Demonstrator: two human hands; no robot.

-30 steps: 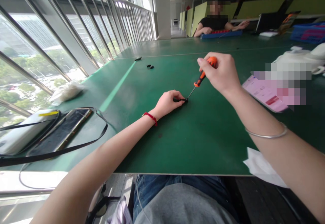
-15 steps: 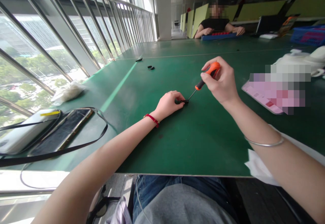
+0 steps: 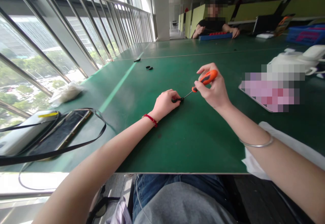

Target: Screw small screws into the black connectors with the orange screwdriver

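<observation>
My left hand (image 3: 167, 102) rests on the green table (image 3: 200, 149), its fingers closed on a small black part (image 3: 180, 99) whose kind I cannot make out. An orange and black screwdriver (image 3: 208, 77) is gripped in my right hand (image 3: 215, 90), fingers around the handle. Its thin shaft slants down to the left, with the tip at the right end of the black part. Farther back lie several small black pieces (image 3: 149, 68).
Two phones, one a dark phone (image 3: 63, 132), lie with black straps at the left. A plastic bag (image 3: 66, 92) sits by the railing. At the right are a pink item (image 3: 266, 93) and white paper (image 3: 256, 164). Across the table, a person (image 3: 212, 25) handles a blue tray (image 3: 215, 36).
The screwdriver has tilted lower, its handle dropping with my right hand. The tip stays at the black part. The whole view has shifted slightly.
</observation>
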